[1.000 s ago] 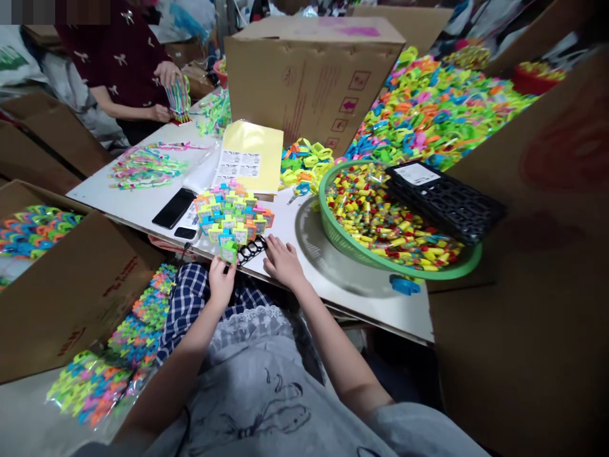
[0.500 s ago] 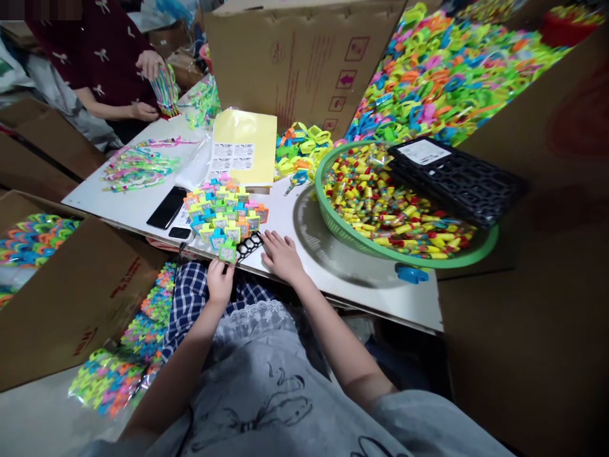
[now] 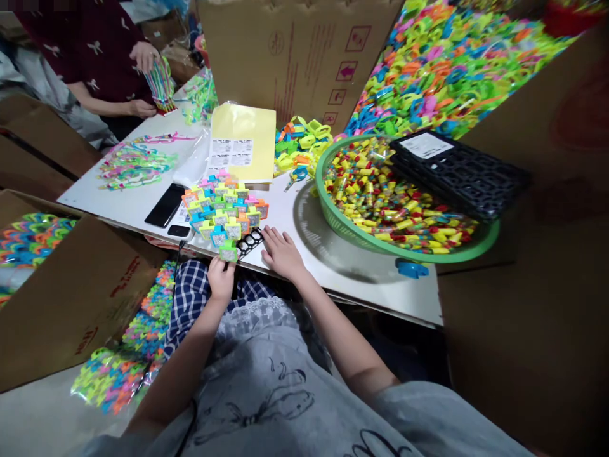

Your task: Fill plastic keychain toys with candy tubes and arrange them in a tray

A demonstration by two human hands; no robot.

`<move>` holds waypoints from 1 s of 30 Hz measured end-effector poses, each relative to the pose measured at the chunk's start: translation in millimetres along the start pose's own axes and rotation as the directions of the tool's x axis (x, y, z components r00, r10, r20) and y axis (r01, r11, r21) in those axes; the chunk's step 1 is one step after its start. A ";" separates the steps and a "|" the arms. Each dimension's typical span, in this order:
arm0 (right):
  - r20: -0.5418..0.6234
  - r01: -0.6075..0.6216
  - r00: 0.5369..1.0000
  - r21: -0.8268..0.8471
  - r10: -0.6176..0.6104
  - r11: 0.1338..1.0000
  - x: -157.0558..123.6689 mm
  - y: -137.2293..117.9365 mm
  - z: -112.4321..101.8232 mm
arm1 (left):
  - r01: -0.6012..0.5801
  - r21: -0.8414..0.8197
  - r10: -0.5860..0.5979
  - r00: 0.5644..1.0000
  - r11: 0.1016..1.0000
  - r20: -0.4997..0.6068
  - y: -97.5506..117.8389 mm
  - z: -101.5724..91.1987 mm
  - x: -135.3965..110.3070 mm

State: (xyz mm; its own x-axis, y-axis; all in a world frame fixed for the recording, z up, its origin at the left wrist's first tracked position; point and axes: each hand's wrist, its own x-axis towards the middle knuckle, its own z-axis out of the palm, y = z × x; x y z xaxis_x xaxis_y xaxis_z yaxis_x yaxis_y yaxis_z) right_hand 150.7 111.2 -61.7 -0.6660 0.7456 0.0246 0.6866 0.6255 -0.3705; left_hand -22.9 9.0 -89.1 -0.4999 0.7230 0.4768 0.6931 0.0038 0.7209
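Green plastic, a small toy [image 3: 229, 251], sits pinched at the fingertips of the left hand [image 3: 221, 279], at the near table edge and at the front tip of a cluster of like toys [image 3: 223, 209] in orange, blue, pink and green standing on a black rack [image 3: 250, 242]. The right hand [image 3: 281, 252] lies flat beside it, fingers spread and holding nothing, fingertips touching the rack's bare corner.

Left of the cluster lies a phone [image 3: 166, 204] on the white table [image 3: 361, 279]. Behind it rests a yellow packet [image 3: 243, 143] with labels. To the right stands a green basket [image 3: 404, 251] full of yellow and red capsules, with a black tray [image 3: 459, 174] lying across its rim. A blue piece [image 3: 412, 269] lies just before the basket. Across the table another person's hands [image 3: 143, 57] hold a bundle of coloured strips.
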 end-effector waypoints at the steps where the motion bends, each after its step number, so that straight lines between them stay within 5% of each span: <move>1: -0.002 0.000 1.000 0.003 0.000 1.000 0.1 0.0 0.1 | -0.002 -0.004 0.002 1.000 1.000 -0.002 -0.6 0.5 -0.6; 18: -0.010 -0.005 1.000 0.026 0.006 1.000 -0.1 -1.3 -2.4 | 0.045 0.005 -0.045 0.999 0.999 -0.008 3.8 -2.5 3.6; 30: -0.008 -0.002 1.000 0.023 0.002 1.000 0.1 -1.0 -3.1 | -0.031 0.032 0.030 0.999 0.999 0.041 -2.9 -1.7 -1.2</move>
State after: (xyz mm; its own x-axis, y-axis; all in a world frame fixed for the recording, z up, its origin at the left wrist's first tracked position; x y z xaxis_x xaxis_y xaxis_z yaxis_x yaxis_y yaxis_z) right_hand 150.8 111.4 -58.5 -0.6618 0.7490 0.0315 0.6813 0.6184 -0.3917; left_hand -25.1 7.0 -90.9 -0.4571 0.7508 0.4767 0.7243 0.0032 0.6895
